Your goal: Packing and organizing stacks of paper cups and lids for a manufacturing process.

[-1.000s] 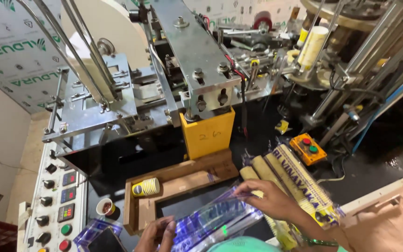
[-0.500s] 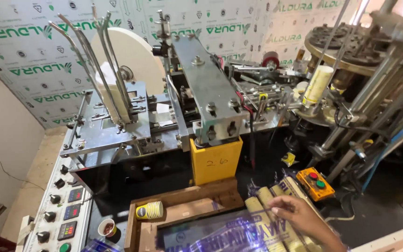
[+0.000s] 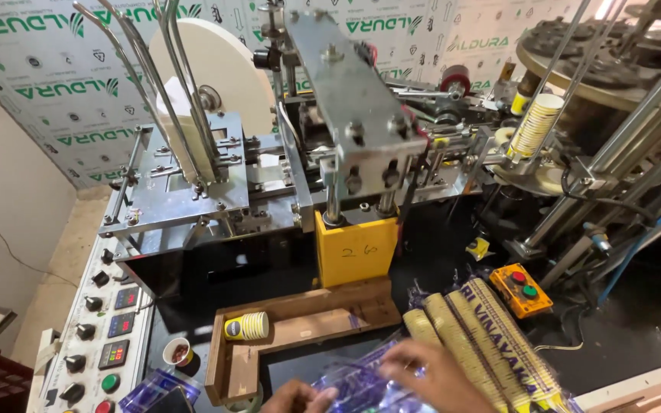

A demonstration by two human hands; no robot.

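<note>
Both your hands grip a clear printed plastic sleeve (image 3: 365, 386) at the near edge: left hand (image 3: 294, 396) on its left end, right hand (image 3: 434, 372) on top. Bagged cup stacks (image 3: 483, 344) lie just right; a wooden tray (image 3: 300, 329) sits beyond.

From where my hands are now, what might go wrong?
1. Both hands, left hand and right hand, work a slippery clear plastic sleeve; it may slide off.
2. The right hand lies beside the bagged cup stacks; a nudge might roll them.
3. The loose cup stack on the wooden frame lies sideways and may roll.
</note>
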